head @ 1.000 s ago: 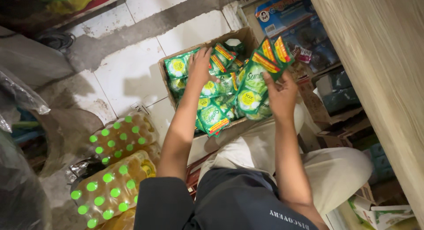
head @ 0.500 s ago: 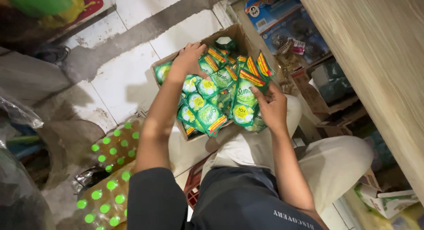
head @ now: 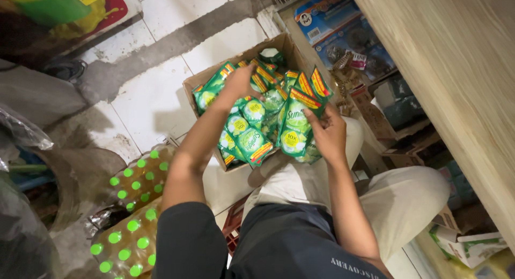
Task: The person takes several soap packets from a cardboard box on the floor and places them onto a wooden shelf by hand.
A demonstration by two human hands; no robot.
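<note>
Since the earlier frame the right hand (head: 328,135) has come down from above the cardboard box (head: 199,82) to its near right edge, fingers closed on a fanned bunch of glossy green sachets (head: 296,124) with red-and-yellow tops. The left hand (head: 240,80) reaches with a straight arm into the box, resting on the loose sachets inside; whether it grips any I cannot tell. The box sits on white floor tiles (head: 145,97) beside a wooden counter (head: 456,80), with shrink-wrapped green-capped oil bottles (head: 131,209) near the left elbow.

Dim indoor light from above; soft shadows fall left on the tiles (head: 145,105). Centre sharp, edges darker and slightly blurred, mild wide-angle bend.
</note>
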